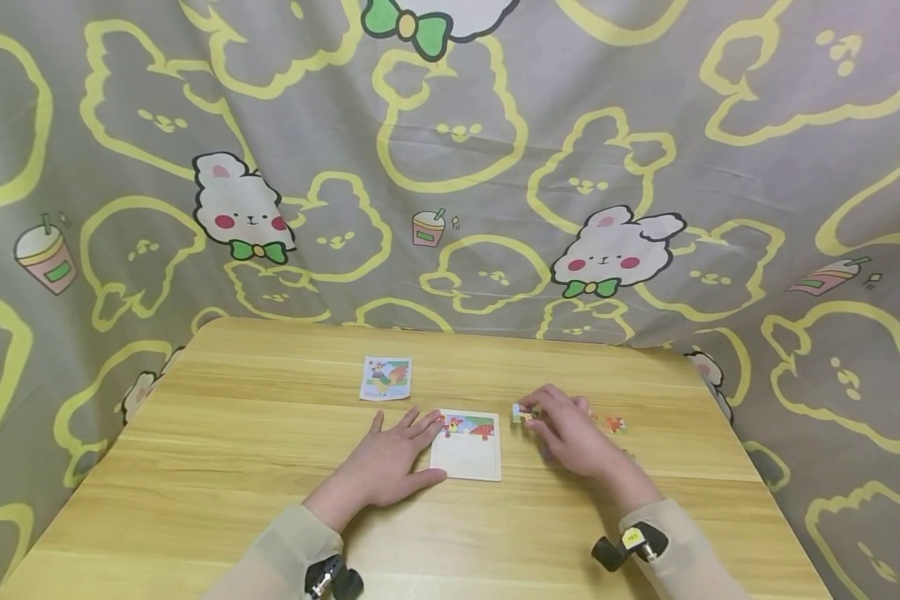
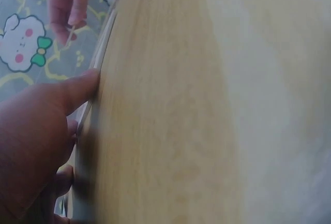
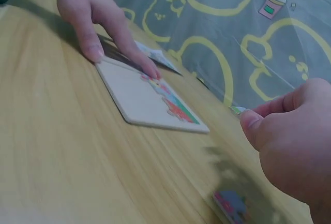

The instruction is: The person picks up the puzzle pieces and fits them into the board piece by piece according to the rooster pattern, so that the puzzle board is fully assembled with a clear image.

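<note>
A square puzzle board (image 1: 465, 460) lies on the table, with a strip of coloured puzzle pieces (image 1: 468, 426) along its far side and bare wood nearer the person. The left hand (image 1: 392, 461) rests at the board's left edge, its fingers straight and thumb at the near corner. Right of the board, the right hand (image 1: 572, 433) pinches a puzzle piece (image 1: 521, 413) between thumb and fingers, raised above the table. Only a sliver of that piece (image 3: 238, 109) shows in the right wrist view.
A picture card (image 1: 386, 379) of a rooster lies behind the left hand. Loose puzzle pieces (image 1: 615, 425) lie right of the right hand, partly hidden by it; another piece (image 3: 231, 205) shows beneath it. A patterned curtain (image 1: 465, 275) hangs behind the wooden table (image 1: 270, 400).
</note>
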Demonstrator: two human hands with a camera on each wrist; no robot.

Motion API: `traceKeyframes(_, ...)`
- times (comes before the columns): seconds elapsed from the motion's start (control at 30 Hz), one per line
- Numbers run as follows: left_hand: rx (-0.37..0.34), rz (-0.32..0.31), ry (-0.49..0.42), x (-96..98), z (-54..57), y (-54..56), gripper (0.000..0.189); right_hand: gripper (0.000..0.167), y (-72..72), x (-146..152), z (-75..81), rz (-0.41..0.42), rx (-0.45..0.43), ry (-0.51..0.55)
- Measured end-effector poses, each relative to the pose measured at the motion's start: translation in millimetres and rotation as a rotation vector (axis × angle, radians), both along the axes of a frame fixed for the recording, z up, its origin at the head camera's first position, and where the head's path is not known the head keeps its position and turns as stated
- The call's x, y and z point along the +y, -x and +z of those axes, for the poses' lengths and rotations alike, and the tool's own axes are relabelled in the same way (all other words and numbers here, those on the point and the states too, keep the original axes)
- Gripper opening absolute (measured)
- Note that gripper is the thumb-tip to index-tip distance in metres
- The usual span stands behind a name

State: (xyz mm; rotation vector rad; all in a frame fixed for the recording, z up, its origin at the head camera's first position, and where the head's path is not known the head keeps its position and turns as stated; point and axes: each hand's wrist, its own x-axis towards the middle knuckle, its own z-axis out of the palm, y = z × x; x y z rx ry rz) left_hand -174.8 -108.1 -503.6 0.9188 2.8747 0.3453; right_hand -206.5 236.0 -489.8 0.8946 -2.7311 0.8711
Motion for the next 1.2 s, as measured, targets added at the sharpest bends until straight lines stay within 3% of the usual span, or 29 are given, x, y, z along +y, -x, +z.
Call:
traceKeyframes(0.5,0.003,0.005,0.007,0.7,1.4,0.4,0.083,0.027,-7.3,-39.1,7.3,0.064,-0.044,-0.032)
traceKeyframes(0.93,-0.032,0.01,-0.005,0.2,4.0,2.8,0.083,0.028,-12.2,-71.7,-2.9,0.141,0.011,-0.083)
traceKeyframes(1.2,-0.034,0.009,-0.02,-0.2,4.0,2.6,0.082,0.03,-14.0,-88.5,-10.3,0.14,0.008,-0.116)
